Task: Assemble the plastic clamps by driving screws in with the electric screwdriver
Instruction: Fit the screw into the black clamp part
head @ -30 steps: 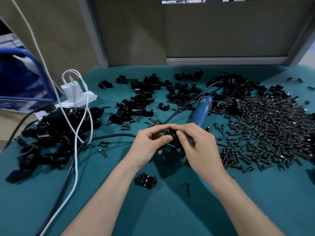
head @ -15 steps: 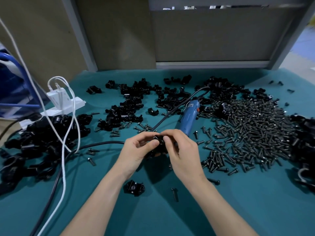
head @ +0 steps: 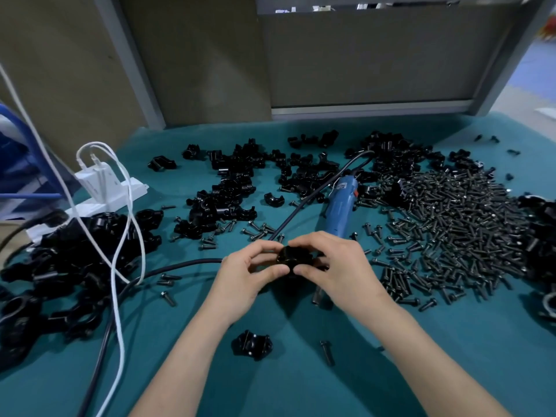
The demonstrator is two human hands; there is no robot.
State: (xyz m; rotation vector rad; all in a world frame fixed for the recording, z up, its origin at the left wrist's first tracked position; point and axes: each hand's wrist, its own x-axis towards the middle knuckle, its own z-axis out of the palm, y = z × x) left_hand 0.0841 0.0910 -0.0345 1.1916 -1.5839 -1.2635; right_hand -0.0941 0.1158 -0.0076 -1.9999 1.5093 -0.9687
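Above the teal surface [head: 451, 341], just beside the blue electric screwdriver [head: 341, 206], left hand [head: 243, 281] and right hand [head: 340, 269] each have their grip pinched on one black clamp [head: 290, 257].

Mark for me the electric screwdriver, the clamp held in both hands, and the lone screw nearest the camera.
electric screwdriver [head: 340, 206], head view, on its blue body.
held clamp [head: 289, 257], head view, on its black top face.
lone screw [head: 327, 353], head view, mid-shank.
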